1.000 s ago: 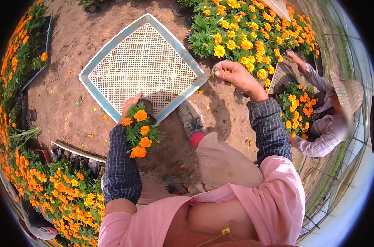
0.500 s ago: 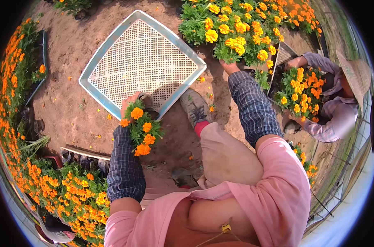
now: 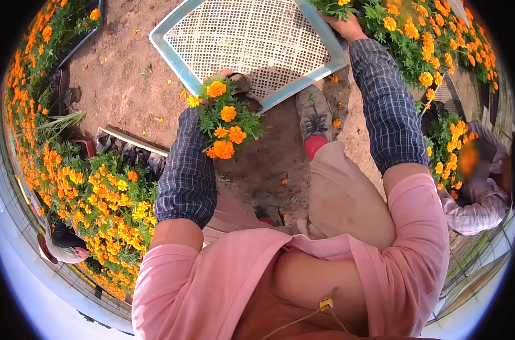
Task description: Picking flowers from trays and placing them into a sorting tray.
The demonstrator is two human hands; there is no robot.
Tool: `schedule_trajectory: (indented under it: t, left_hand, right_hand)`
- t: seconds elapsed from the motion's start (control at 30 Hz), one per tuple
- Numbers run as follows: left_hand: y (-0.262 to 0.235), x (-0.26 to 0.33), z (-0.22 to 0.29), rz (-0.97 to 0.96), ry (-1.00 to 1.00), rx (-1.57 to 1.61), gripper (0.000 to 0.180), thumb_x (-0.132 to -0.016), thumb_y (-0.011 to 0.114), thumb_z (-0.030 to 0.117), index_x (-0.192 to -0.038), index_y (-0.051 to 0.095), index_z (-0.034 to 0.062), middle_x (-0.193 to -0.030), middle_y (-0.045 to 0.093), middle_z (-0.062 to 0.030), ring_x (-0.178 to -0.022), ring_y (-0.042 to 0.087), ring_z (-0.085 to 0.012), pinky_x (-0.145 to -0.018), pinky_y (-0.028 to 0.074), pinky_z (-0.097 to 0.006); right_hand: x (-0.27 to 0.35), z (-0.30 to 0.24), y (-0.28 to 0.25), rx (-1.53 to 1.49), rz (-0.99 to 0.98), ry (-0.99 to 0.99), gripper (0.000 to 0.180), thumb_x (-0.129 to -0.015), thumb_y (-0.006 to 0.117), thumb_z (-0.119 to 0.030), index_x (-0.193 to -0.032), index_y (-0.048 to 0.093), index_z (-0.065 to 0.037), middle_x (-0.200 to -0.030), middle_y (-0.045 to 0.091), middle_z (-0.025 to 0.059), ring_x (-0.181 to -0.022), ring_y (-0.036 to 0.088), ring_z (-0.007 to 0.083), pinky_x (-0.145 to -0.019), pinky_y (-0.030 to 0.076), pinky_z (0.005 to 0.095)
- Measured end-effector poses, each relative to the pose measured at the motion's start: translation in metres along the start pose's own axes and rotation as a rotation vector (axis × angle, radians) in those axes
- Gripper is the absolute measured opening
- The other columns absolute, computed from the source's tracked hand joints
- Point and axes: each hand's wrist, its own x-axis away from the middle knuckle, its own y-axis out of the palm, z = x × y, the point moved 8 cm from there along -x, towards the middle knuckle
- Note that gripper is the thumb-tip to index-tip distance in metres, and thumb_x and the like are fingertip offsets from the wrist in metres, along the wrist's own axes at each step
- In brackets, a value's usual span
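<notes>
Entry, as I read it from my remote seat: the left hand (image 3: 226,76) is wrapped closed around a bunch of marigolds (image 3: 226,119), fingers mostly buried in foliage; the bunch sits just at the near edge of the white perforated tray (image 3: 252,39), partly overlapping its pale blue rim. The bunch's long axis runs from the hand down toward the person's body, the orange heads clustered along it and facing up at the camera, the lowest blooms pointing back toward the left plaid sleeve (image 3: 186,170). The right hand (image 3: 348,25) is at the far right corner of the tray, reaching into the marigold bed (image 3: 433,51) beside it; I cannot tell whether its fingers pinch a stem or lie spread, since leaves cover them. Risks, in my judgement: the bunch is top-heavy and held only at one end, so a slackened grip could drop loose stems onto the bare soil (image 3: 121,90) beside the tray (a few fallen petals lie there). The shoe (image 3: 315,116) stands just beside the tray's near rim, and a shifted step could tread on that rim or tip it. A second person (image 3: 478,187) crouches well right of the tray, clear of both arms.
</notes>
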Motion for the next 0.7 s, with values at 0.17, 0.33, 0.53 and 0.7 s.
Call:
schedule_trajectory:
  t: [0.17,0.33,0.53,0.7]
  left_hand:
    - [-0.033,-0.018,-0.002,0.058,-0.039,-0.053,0.037,-0.091,0.050,0.025,-0.123,0.050,0.0059,-0.120,0.055,-0.0099,-0.106,0.054,-0.0223,-0.086,0.045,-0.037]
    - [-0.078,0.003,0.004,0.121,-0.066,-0.123,0.040,-0.093,0.048,0.026,-0.127,0.047,0.0056,-0.124,0.052,-0.0114,-0.110,0.052,-0.0218,-0.091,0.044,-0.037]
    - [0.023,-0.022,0.124,0.216,-0.125,-0.341,0.039,-0.095,0.044,0.029,-0.122,0.051,0.0031,-0.115,0.058,-0.0128,-0.102,0.057,-0.0222,-0.085,0.047,-0.035]
    - [0.031,-0.020,0.189,0.180,0.092,-0.247,0.054,-0.096,0.036,0.043,-0.136,0.037,0.0053,-0.130,0.047,-0.0124,-0.118,0.046,-0.0211,-0.099,0.037,-0.033]
  right_hand:
    - [0.013,-0.002,-0.026,0.400,0.359,-0.009,0.036,-0.085,0.050,-0.040,-0.096,0.066,-0.010,-0.089,0.066,0.0171,-0.081,0.060,0.0401,-0.071,0.048,0.0474]
    - [0.002,-0.067,-0.019,0.780,0.191,-0.035,0.027,-0.084,0.054,-0.031,-0.092,0.067,-0.010,-0.086,0.066,0.0132,-0.080,0.062,0.0334,-0.069,0.049,0.0442]
    - [0.041,-0.182,0.028,0.240,0.039,-0.667,0.017,-0.077,0.059,-0.028,-0.087,0.063,-0.015,-0.071,0.061,0.0089,-0.070,0.060,0.0320,-0.058,0.046,0.0415]
    - [0.117,-0.236,0.144,0.008,-0.570,-0.681,0.022,-0.084,0.054,-0.021,-0.103,0.058,-0.012,-0.094,0.058,0.0124,-0.081,0.058,0.0323,-0.073,0.047,0.0400]
